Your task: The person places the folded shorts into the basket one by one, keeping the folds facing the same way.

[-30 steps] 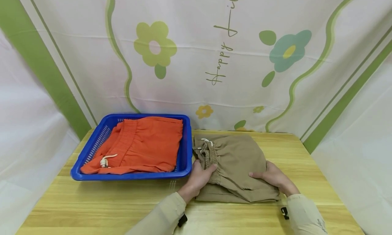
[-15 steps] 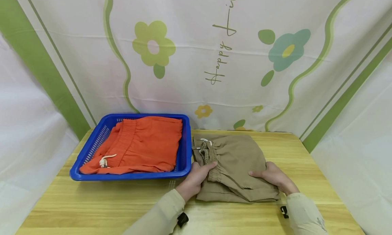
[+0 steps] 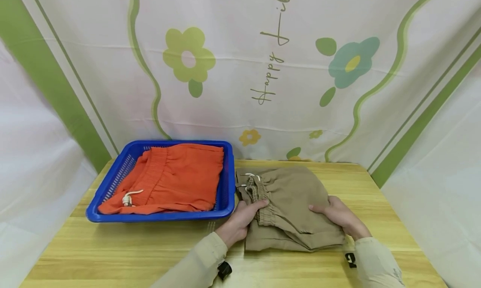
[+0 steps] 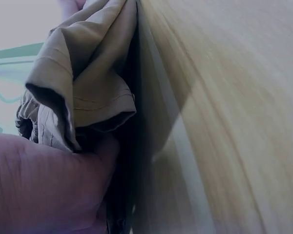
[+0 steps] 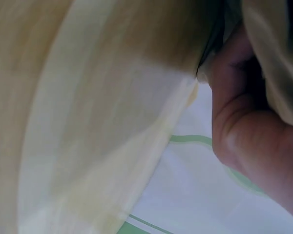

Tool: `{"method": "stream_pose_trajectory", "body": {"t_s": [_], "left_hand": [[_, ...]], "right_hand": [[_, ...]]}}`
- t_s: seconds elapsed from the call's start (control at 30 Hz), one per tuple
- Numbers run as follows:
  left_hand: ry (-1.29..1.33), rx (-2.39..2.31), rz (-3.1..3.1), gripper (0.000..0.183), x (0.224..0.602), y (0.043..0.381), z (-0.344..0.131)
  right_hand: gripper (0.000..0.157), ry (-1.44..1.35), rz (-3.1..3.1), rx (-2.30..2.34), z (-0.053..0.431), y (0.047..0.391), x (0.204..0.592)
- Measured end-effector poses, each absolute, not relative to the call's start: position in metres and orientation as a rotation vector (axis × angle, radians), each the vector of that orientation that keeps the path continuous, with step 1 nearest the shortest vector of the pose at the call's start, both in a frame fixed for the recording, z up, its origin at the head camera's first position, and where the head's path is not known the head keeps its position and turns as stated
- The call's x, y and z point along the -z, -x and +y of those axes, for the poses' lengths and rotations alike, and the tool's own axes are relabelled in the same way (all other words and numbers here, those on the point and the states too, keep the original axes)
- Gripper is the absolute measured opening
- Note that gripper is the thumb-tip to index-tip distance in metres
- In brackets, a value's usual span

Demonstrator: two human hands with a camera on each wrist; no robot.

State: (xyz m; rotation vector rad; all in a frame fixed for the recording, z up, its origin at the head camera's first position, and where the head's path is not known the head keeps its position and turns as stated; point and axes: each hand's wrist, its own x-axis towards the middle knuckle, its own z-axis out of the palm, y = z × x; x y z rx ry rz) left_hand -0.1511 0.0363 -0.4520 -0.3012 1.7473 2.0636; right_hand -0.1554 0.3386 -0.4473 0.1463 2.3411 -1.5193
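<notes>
Folded khaki drawstring shorts point(image 3: 297, 200) lie at the middle right of the head view, their gathered waistband toward the left. My left hand point(image 3: 242, 219) grips the waistband side, thumb on top and fingers hidden beneath the cloth. On the opposite side my right hand point(image 3: 340, 215) holds the folded edge, its thumb over the fabric and the other fingers underneath. In the left wrist view the shorts' open hems point(image 4: 100, 105) show just beyond the left hand point(image 4: 44, 185). The right wrist view has the right hand point(image 5: 254, 126) with its fingers curled under the cloth.
A blue plastic basket point(image 3: 161, 216) stands left of the shorts, close to the left hand. Folded orange shorts point(image 3: 188, 175) with a cream drawstring lie in it. The wooden table point(image 3: 150, 254) ends at a printed curtain point(image 3: 225, 96) behind.
Over the last half second the khaki shorts have shifted slightly right and toward me, with both hands holding them. Earlier, the left hand slid a little along the waistband. The basket stays put.
</notes>
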Motion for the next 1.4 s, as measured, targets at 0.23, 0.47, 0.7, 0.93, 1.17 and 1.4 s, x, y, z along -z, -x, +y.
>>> {"method": "stream_pose_trajectory", "body": {"t_s": [0.23, 0.47, 0.7, 0.93, 1.17, 1.4], "left_hand": [[0.272, -2.063, 1.779, 0.094, 0.450, 0.150, 0.037], [0.263, -2.068, 1.776, 0.100, 0.447, 0.151, 0.037], [0.215, -2.070, 1.790, 0.109, 0.441, 0.150, 0.036], [0.126, -2.085, 1.782, 0.110, 0.428, 0.146, 0.034], [0.050, -2.110, 1.759, 0.107, 0.410, 0.144, 0.029], [-0.072, -2.172, 1.682, 0.073, 0.392, 0.146, 0.019]], "right_hand": [[0.053, -0.086, 2.272, 1.613, 0.340, 0.155, 0.440], [0.061, -0.077, 2.299, 1.645, 0.336, 0.154, 0.431], [0.055, -0.112, 2.349, 1.648, 0.332, 0.152, 0.421], [0.054, -0.095, 2.447, 1.627, 0.328, 0.150, 0.410], [0.052, -0.075, 2.519, 1.608, 0.321, 0.143, 0.387], [0.051, -0.072, 2.568, 1.625, 0.312, 0.136, 0.365]]}}
